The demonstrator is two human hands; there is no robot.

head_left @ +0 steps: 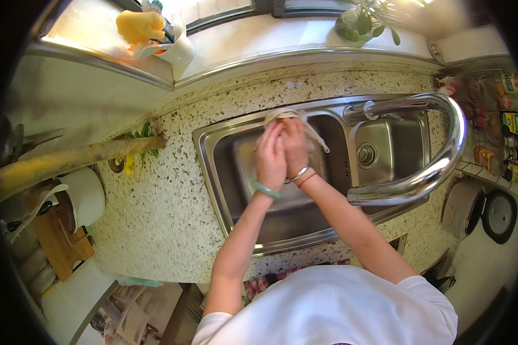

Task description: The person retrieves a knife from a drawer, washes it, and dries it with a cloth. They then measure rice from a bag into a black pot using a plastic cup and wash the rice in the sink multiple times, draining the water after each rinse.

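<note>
Over the large basin of a steel double sink (pixel 247 230), my two hands are pressed together on a pale, damp-looking cloth (pixel 315 138). My left hand (pixel 270 154), with a green bangle at its wrist, lies against the side of the other hand. My right hand (pixel 295 146) wears a silver bangle and a red string, and its fingers are closed round the cloth. Cloth shows past the fingertips near the far rim, and one end hangs down to the right. The fingers hide the rest of it and are slightly blurred.
A large chrome faucet (pixel 456 138) arches over the small right basin. On the windowsill stand a white holder (pixel 181 49) with a yellow cloth and a potted plant (pixel 354 26). A yellowish pole (pixel 80 158) crosses the left side. Packets fill a wire rack (pixel 489 121) at right.
</note>
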